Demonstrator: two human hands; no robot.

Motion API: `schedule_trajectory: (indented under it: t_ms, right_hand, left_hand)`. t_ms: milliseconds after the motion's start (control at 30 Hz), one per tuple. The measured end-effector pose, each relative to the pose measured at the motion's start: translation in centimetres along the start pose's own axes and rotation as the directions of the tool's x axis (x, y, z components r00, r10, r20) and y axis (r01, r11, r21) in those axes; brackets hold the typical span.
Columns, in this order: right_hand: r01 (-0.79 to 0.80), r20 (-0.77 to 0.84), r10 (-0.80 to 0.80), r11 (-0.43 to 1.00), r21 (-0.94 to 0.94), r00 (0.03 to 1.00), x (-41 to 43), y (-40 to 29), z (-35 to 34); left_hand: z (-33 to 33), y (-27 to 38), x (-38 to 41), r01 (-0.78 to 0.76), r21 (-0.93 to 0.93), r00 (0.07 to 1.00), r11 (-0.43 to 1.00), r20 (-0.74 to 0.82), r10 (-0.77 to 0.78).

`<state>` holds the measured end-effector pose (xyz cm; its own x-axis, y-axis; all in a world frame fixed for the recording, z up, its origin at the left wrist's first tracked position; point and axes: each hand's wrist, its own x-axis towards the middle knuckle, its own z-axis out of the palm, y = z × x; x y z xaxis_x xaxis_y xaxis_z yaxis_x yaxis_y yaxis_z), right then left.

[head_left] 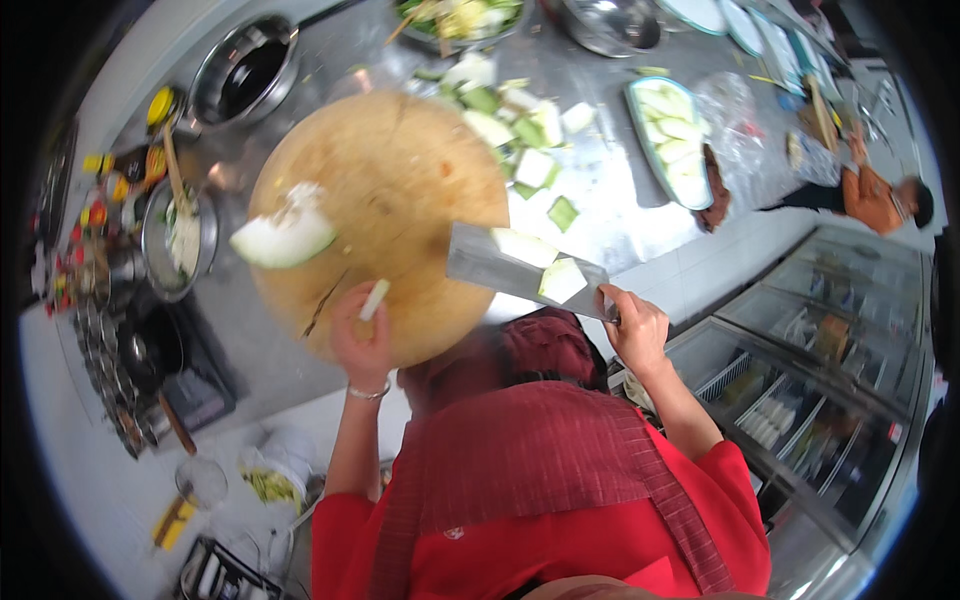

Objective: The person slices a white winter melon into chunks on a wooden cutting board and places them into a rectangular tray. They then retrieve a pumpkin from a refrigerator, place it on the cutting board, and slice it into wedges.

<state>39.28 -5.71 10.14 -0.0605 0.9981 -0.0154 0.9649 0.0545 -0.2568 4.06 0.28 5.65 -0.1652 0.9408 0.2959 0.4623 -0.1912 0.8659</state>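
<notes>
My right hand (637, 326) grips the handle of a broad Chinese cleaver (480, 262). Its flat blade carries pale pieces of winter melon (562, 280) and reaches over the right edge of a round wooden chopping block (390, 172). Between the fingers of my left hand (361, 337) is a small pale strip (373, 300), apparently melon, above the block's near edge. A larger melon wedge (283, 240), with white pith attached, lies on the block's left side. Cut melon chunks and green rind (529, 142) are heaped on the steel counter beyond the block.
Left of the block stand steel bowls (244, 75), sauce bottles (135, 163) and a black pan (154, 341). An oval dish of melon slices (671, 142) sits at the right. Glass-topped freezers (810, 375) and another person (874, 196) are farther right.
</notes>
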Motion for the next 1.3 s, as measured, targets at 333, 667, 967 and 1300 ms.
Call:
schedule_trajectory:
  t_ms: [333,667,967,1300]
  right_hand:
    - [-0.100,-0.176,0.063,0.973,-0.207,0.982,-4.2,20.9,-5.5]
    - [0.065,-0.099,-0.075,0.992,-0.106,0.992,-3.7,37.0,-7.6]
    - [0.137,-0.160,-0.138,0.990,-0.016,0.977,-0.3,42.5,-6.6]
    - [0.211,-0.139,-0.213,0.977,-0.034,0.967,2.2,44.0,-5.2]
  left_hand:
    - [24.1,12.4,4.9,-0.290,-0.054,0.802,0.955,0.531,0.274]
    - [52.6,15.9,4.1,-0.097,-0.029,0.539,0.995,0.839,0.077]
    - [48.6,22.9,3.3,-0.481,-0.067,0.391,0.874,0.876,0.282]
    - [51.2,20.8,0.9,-0.564,0.055,0.540,0.824,0.780,0.318]
